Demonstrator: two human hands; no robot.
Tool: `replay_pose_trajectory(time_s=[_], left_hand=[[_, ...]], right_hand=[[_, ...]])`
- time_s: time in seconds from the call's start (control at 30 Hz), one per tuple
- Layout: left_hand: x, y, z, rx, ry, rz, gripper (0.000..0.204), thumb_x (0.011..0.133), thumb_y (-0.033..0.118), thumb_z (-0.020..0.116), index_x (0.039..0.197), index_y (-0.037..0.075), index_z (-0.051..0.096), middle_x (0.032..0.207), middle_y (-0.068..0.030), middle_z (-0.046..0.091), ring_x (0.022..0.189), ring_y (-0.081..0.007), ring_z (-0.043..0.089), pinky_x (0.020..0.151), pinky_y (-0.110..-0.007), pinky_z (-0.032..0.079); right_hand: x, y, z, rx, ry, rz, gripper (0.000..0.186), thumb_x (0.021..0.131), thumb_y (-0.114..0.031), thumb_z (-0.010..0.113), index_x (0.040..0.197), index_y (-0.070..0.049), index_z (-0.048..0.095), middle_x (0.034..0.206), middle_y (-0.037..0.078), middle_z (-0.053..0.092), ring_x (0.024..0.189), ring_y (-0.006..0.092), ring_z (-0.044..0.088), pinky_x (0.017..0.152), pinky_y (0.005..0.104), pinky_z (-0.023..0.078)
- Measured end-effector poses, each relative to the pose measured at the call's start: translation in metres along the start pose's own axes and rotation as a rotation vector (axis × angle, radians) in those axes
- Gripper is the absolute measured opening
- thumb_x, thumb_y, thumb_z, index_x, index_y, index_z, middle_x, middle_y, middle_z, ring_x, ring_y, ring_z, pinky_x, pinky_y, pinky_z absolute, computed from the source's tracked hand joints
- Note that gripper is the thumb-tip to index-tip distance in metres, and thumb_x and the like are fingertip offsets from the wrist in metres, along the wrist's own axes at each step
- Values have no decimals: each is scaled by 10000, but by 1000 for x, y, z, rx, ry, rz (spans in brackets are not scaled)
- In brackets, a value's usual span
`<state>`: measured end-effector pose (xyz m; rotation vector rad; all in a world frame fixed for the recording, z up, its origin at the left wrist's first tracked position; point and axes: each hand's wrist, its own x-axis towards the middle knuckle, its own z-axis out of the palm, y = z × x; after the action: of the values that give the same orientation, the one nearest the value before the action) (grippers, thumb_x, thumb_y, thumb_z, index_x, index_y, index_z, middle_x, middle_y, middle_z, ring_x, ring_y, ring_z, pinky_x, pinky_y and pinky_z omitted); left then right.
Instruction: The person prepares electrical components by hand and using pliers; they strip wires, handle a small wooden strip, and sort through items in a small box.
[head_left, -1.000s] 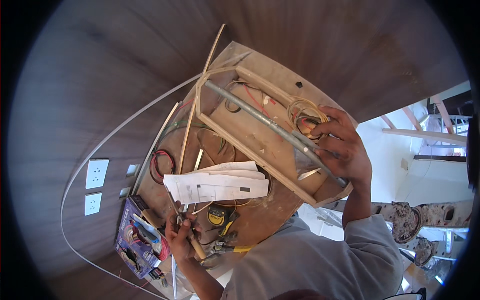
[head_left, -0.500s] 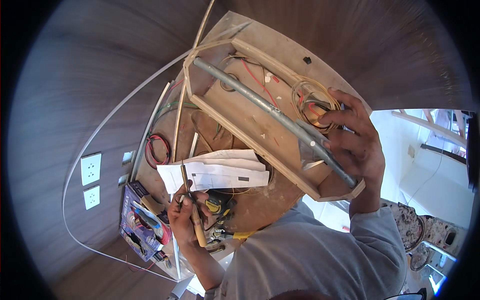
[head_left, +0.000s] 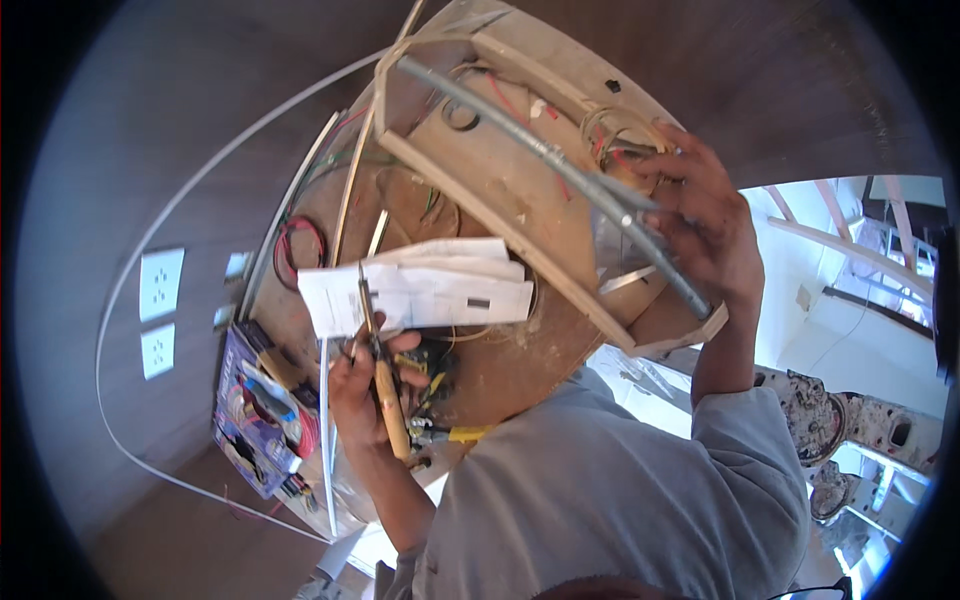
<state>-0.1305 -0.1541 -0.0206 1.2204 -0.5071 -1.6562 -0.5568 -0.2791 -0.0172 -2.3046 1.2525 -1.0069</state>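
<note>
A wooden-handled screwdriver [head_left: 383, 385] is gripped in the left hand [head_left: 362, 392], its long axis near upright, tip pointed up toward white papers [head_left: 420, 293]. Farther off, a grey conduit [head_left: 560, 170], run diagonally across the wooden frame [head_left: 480, 200], is clasped by the right hand [head_left: 705, 235].

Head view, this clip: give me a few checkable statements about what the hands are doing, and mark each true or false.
1. The left hand holds a screwdriver with a wooden handle. True.
2. The right hand rests flat on the white papers. False: it is up at the grey conduit and wire coil on the wooden frame.
3. A red cable coil lies left of the papers. True.
4. The wall sockets are at the picture's right. False: left.
</note>
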Motion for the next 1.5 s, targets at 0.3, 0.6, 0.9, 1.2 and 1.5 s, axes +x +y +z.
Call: replay_pose_trajectory(time_s=[0.3, 0.6, 0.9, 1.2, 1.5], left_hand=[[-7, -25, -32, -541, -331, 18, 549, 1090, 292, 476, 1548, 28, 329, 1476, -316, 500, 1189, -498, 644, 856, -536, 628], [-37, -34, -61, -623, -385, 197, 692, 1090, 552, 334, 1551, 36, 354, 1517, -311, 453, 1319, -496, 547, 969, -557, 584], [-56, -31, -88, -615, -283, 304, 708, 1066, 524, 440, 1556, 21, 355, 1497, -273, 498, 1276, -451, 589, 925, -537, 597], [-104, 8, -144, -315, -96, 526, 604, 1064, 279, 552, 1543, -31, 353, 1186, -241, 628, 751, -220, 633, 485, -261, 527], [-125, 27, -155, -42, 11, 541, 643, 1073, 275, 529, 1566, -54, 279, 1140, -193, 618, 741, -148, 612, 511, -240, 527]], right_hand=[[1, -6, 11, 56, -58, 67, 263, 894, -19, 674, 1153, -15, 720, 1385, 116, 663, 1470, 395, 431, 1216, 510, 334], [3, -4, 16, -4, -196, 74, 315, 983, -92, 611, 1286, -69, 694, 1527, 102, 556, 1529, 348, 346, 1240, 496, 289], [10, -13, 20, -122, -265, 49, 476, 1044, -139, 531, 1520, -131, 529, 1625, 120, 431, 1524, 311, 362, 1236, 414, 285], [-3, 12, 13, -271, -123, 308, 353, 1017, -191, 616, 1347, -81, 676, 1277, 200, 690, 1170, 305, 685, 986, 408, 539], [1, 5, 23, -279, -229, 339, 305, 970, -242, 671, 1196, -46, 733, 1126, 189, 715, 957, 346, 717, 839, 419, 560]])
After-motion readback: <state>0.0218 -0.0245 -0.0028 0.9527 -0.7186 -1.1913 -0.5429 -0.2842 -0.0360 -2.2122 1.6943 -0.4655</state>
